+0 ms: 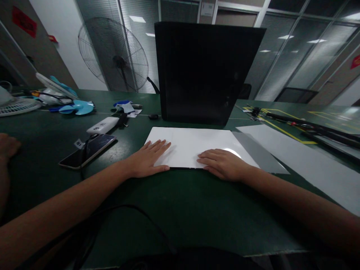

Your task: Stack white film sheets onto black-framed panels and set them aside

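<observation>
A glossy white rectangular panel with a thin dark edge lies flat in front of me. My left hand rests on its left part, fingers stretched out and thumb along the near edge. On the right part of the near edge lies my right hand, palm down, fingers flat and close together; nothing shows in its grasp. Behind the panel a large black panel stands upright, tilted slightly. A thin grey translucent sheet sticks out on the right beside the white one.
A long white sheet lies on the green table at right, near black strips. At left are a phone, a white power bank and blue fan blades. Another person's hand is at the left edge.
</observation>
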`<act>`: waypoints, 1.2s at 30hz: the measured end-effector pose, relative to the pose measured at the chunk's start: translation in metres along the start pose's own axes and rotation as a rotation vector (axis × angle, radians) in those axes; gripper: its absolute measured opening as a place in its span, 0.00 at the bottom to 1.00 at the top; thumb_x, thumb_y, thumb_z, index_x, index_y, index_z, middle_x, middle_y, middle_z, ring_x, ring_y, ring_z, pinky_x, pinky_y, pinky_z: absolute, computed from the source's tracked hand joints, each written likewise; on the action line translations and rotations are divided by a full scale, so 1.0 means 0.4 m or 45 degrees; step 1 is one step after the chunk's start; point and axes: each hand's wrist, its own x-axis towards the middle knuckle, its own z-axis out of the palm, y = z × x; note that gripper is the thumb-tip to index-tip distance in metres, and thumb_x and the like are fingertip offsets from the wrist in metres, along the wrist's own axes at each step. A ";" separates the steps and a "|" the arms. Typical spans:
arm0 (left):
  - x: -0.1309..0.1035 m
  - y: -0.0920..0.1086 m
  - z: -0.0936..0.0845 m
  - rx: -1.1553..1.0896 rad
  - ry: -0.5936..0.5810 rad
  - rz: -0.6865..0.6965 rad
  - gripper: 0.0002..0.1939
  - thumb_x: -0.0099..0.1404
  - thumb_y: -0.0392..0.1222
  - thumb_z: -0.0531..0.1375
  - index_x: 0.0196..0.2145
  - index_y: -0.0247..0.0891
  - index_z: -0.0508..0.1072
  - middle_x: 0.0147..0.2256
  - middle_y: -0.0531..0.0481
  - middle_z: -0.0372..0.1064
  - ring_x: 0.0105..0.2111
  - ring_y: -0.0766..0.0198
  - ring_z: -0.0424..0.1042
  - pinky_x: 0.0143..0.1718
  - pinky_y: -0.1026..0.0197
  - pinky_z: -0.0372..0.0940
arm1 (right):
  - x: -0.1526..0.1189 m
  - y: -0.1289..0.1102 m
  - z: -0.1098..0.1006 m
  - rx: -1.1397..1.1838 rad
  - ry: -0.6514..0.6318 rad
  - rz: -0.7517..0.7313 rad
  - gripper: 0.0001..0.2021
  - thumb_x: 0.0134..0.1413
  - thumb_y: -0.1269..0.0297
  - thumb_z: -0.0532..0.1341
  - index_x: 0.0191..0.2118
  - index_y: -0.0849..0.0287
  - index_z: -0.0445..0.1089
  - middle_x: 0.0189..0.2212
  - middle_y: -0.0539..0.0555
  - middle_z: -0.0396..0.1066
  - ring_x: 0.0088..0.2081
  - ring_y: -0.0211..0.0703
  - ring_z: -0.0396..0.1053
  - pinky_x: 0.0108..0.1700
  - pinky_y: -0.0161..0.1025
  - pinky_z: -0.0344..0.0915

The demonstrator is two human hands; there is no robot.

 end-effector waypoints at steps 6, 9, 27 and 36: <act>-0.001 -0.002 0.000 -0.006 0.013 0.023 0.49 0.72 0.74 0.45 0.77 0.45 0.33 0.77 0.41 0.25 0.76 0.42 0.31 0.74 0.36 0.34 | -0.003 0.002 0.000 0.200 -0.016 -0.004 0.23 0.73 0.58 0.55 0.68 0.52 0.67 0.66 0.56 0.65 0.66 0.52 0.65 0.67 0.56 0.65; -0.003 0.003 -0.007 -0.031 0.003 0.018 0.49 0.72 0.74 0.46 0.77 0.46 0.34 0.77 0.42 0.23 0.76 0.40 0.30 0.73 0.35 0.34 | -0.005 0.002 -0.005 0.278 -0.049 0.012 0.24 0.73 0.59 0.55 0.71 0.49 0.63 0.69 0.53 0.61 0.68 0.50 0.62 0.69 0.56 0.62; -0.005 -0.001 -0.011 -0.054 -0.017 0.028 0.46 0.71 0.75 0.46 0.77 0.50 0.40 0.77 0.44 0.27 0.76 0.41 0.31 0.73 0.33 0.33 | -0.023 0.059 -0.023 -0.214 0.118 0.587 0.23 0.73 0.56 0.48 0.48 0.59 0.81 0.46 0.58 0.80 0.45 0.54 0.77 0.47 0.51 0.73; -0.006 -0.003 -0.009 -0.081 -0.007 0.038 0.46 0.72 0.74 0.44 0.77 0.48 0.38 0.77 0.44 0.25 0.76 0.42 0.28 0.73 0.34 0.33 | -0.017 0.055 -0.008 -0.101 0.016 0.517 0.24 0.74 0.52 0.48 0.51 0.55 0.80 0.49 0.57 0.79 0.48 0.52 0.77 0.50 0.51 0.73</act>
